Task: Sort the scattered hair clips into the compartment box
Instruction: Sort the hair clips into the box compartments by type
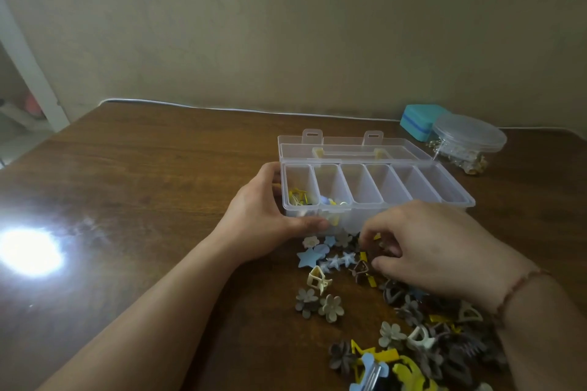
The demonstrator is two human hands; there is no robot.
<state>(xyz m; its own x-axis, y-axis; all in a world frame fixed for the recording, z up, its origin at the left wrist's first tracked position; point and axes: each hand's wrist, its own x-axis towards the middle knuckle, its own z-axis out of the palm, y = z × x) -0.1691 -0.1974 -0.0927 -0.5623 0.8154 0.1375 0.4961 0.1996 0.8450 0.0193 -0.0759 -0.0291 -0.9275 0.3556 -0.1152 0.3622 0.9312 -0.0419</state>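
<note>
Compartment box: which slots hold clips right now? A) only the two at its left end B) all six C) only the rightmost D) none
A: in the compartment box, yellow clips lie in the leftmost slot and a few blue and yellow ones in the next; the four slots to the right look empty.

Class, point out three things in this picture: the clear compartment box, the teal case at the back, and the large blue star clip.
compartment box [457, 198], head view, on its right rim.
teal case [416, 122], head view, on its front side.
blue star clip [307, 258], head view, on its centre.
</note>
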